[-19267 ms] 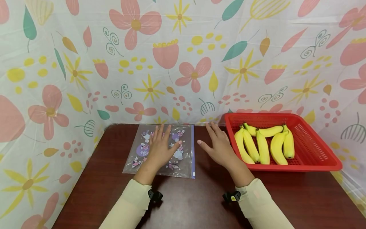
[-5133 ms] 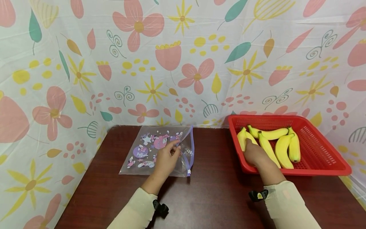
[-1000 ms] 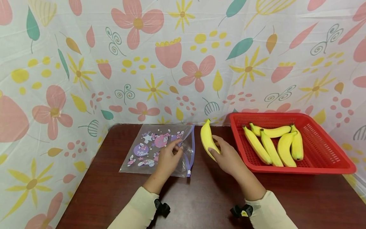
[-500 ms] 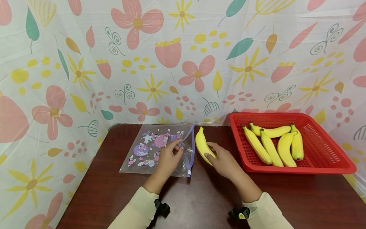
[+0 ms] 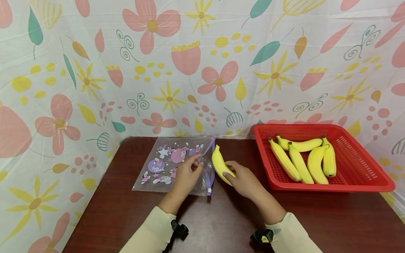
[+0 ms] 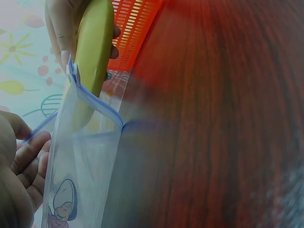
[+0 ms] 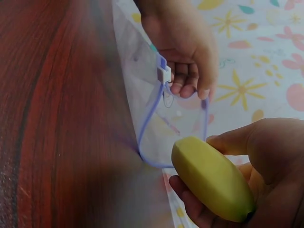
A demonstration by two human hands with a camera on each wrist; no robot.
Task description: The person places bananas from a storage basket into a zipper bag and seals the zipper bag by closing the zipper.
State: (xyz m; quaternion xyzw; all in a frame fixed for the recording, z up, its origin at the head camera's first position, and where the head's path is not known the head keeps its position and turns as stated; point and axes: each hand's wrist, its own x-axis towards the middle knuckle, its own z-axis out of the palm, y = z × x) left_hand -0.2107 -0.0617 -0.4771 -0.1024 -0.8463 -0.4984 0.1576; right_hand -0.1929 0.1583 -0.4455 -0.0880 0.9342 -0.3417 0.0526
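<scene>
— One banana [image 5: 220,165] is in your right hand [image 5: 243,182], fingers curled round its lower half, tip at the mouth of the zip bag [image 5: 171,165]. Your left hand [image 5: 186,175] pinches the upper lip of that mouth and lifts it off the table [image 5: 221,218].

— How far along would you say I am?

— Early, by my reading. Four bananas [image 5: 300,160] lie in the red basket [image 5: 357,175], well to the outside of your right fingers. I see no fruit fully inside the bag, only the one just entering.

— Is it really in, or only at the edge?

— From the head view you cannot settle it: the banana simply overlaps the blue zip edge [image 5: 211,172]. Your left wrist camera shows the blue rim [image 6: 97,102] crossing in front of the banana [image 6: 92,52], its lower end showing through the clear film, so the tip has passed the opening.

— And the right wrist view?

— It shows the mouth held open as a loop [image 7: 156,128] beyond your right fingertips, your left fingers [image 7: 187,83] pinching by the white slider [image 7: 165,73]. It misses the basket entirely.
</scene>
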